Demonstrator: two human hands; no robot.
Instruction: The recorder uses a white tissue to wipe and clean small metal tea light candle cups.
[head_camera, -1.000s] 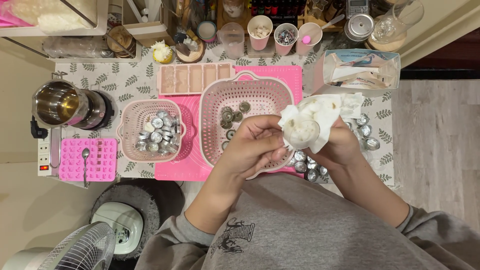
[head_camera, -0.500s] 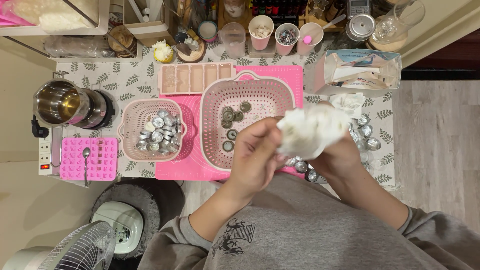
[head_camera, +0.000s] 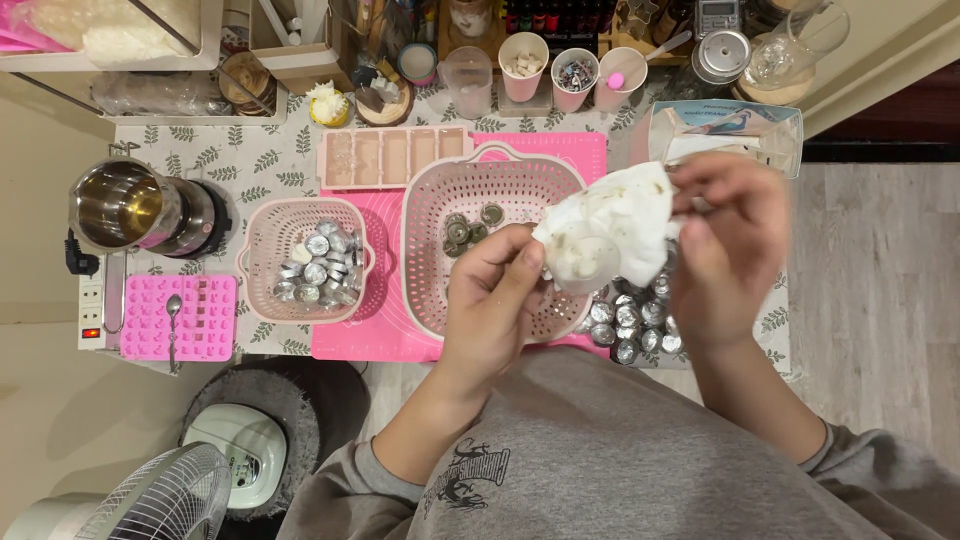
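I have one crumpled white cloth (head_camera: 612, 222) up between both hands, above the right edge of the large pink basket (head_camera: 440, 215), which holds about five small metal cups (head_camera: 466, 228). My left hand (head_camera: 492, 300) pinches the cloth around something small that I cannot make out; my right hand (head_camera: 722, 250), blurred, grips its upper corner. A second, smaller basket (head_camera: 262, 240) of many cups sits left, a loose pile of cups (head_camera: 632, 320) lies on the tabletop (head_camera: 270, 160) under my wrists. Both forearms reach forward, elbows bent.
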